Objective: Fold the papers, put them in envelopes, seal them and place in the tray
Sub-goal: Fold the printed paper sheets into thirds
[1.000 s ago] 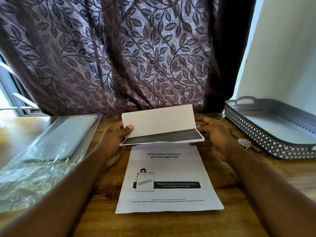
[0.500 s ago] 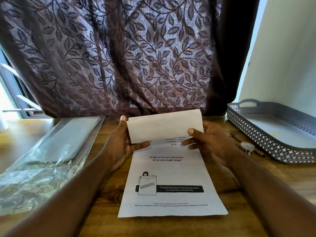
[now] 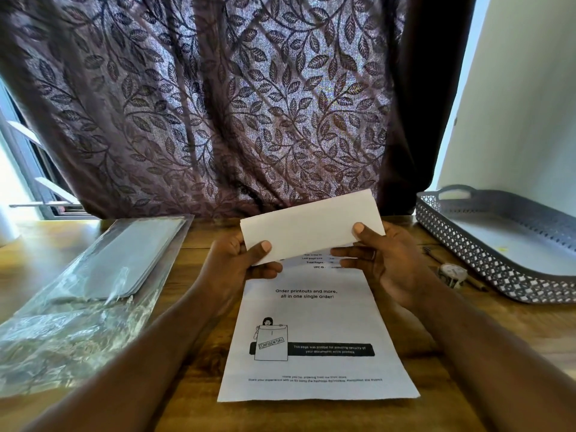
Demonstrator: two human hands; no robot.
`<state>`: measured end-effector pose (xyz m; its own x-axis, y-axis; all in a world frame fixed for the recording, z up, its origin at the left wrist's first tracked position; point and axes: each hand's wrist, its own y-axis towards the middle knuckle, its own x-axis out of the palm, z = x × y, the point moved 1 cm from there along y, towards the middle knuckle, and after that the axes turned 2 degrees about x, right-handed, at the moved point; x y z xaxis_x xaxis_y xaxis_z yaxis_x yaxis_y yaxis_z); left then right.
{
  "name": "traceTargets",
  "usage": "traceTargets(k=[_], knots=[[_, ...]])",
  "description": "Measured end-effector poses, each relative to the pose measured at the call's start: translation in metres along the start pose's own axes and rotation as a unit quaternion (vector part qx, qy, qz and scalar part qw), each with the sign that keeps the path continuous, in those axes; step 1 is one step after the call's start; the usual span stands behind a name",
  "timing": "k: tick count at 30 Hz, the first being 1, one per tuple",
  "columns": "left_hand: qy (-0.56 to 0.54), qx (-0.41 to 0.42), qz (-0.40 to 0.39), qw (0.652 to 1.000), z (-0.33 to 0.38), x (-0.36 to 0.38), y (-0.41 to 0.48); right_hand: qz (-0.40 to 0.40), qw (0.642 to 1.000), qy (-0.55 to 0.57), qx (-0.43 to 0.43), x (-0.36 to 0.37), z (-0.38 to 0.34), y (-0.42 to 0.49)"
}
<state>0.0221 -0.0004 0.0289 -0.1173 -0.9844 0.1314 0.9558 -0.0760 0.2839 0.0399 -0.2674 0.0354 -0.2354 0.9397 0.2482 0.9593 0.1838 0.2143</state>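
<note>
Both hands hold one folded white paper in the air above the table, its long edge tilted so the right end sits higher. The left hand pinches the paper's lower left corner, thumb on the near face and fingers curled behind. The right hand grips the right end the same way, thumb pressed on the near face, with two fingers reaching out beneath the lower edge.

At six o'clock from the hands, a printed sheet lies flat on the wooden table. It shows a heading about ordering printouts, a drawing of a person behind an envelope stamped "Confidential", and a black bar. Its far end is hidden behind the held paper.

At nine o'clock lies a clear plastic packet, crinkled at its near end, with a stack of grey envelopes inside. At three o'clock, well apart from the hands, stands a grey tray with lattice walls and a handle. A small whitish round object, too blurred to name, sits between the right hand and the tray. At twelve o'clock hangs a leaf-patterned curtain.
</note>
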Motion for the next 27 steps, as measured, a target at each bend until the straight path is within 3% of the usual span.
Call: traceTargets(k=[3, 7, 11, 27], knots=[[-0.032, 0.012, -0.003, 0.999, 0.002, 0.018, -0.007, -0.051, 0.998, 0.035, 0.005, 0.018, 0.005, -0.005], [-0.070, 0.019, -0.035, 0.997, -0.001, 0.042, -0.019, -0.109, 0.993, -0.021, 0.026, 0.048, 0.020, -0.017], [-0.063, 0.026, -0.034, 0.997, -0.005, 0.051, -0.025, -0.087, 0.994, -0.068, 0.025, 0.058, 0.031, -0.024], [-0.038, 0.014, 0.004, 0.999, 0.005, 0.025, -0.009, 0.038, 0.995, 0.094, -0.004, 0.019, 0.004, 0.002]])
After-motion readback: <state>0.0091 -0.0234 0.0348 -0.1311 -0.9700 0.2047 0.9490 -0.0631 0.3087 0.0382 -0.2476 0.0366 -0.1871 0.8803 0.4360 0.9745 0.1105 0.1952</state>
